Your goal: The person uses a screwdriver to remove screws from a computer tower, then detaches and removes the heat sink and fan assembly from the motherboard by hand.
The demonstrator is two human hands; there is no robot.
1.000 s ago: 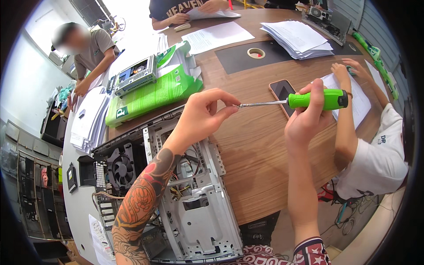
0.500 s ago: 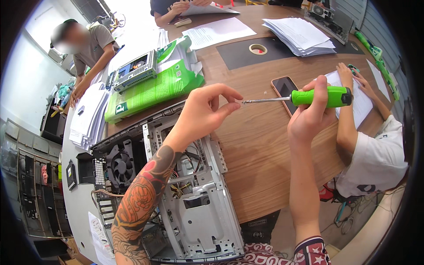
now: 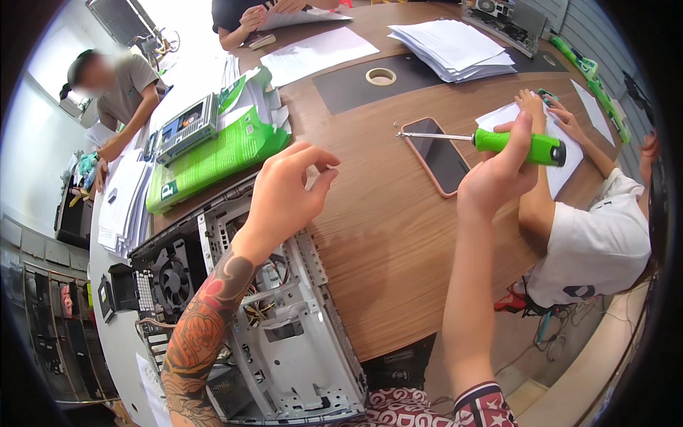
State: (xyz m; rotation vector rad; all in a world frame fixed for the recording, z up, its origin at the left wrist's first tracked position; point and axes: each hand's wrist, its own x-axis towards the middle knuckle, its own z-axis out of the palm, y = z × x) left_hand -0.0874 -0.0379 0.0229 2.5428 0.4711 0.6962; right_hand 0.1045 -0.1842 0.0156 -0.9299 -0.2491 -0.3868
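My right hand point(image 3: 498, 171) is closed on a green-handled screwdriver point(image 3: 526, 146), its shaft pointing left over a phone point(image 3: 437, 164) on the wooden table. A tiny piece at its tip is too small to name. My left hand point(image 3: 288, 188) is curled above the open computer case point(image 3: 295, 356), thumb and fingertips close together; whether anything sits between them is hidden or too small to tell. The case, with a black fan point(image 3: 173, 277) and loose wires inside, lies along the near left of the table.
A green paper package point(image 3: 206, 167) bears a metal drive cage point(image 3: 186, 128). Paper stacks point(image 3: 448, 50), a tape roll point(image 3: 380, 76) and a distant opened computer point(image 3: 498, 21) lie farther back. Co-workers sit at left point(image 3: 124, 107), far side point(image 3: 238, 28) and right point(image 3: 590, 249).
The screwdriver's tip has lifted and moved away from my left fingertips, which earlier pinched near it. My left hand has drawn toward the lower left relative to the phone.
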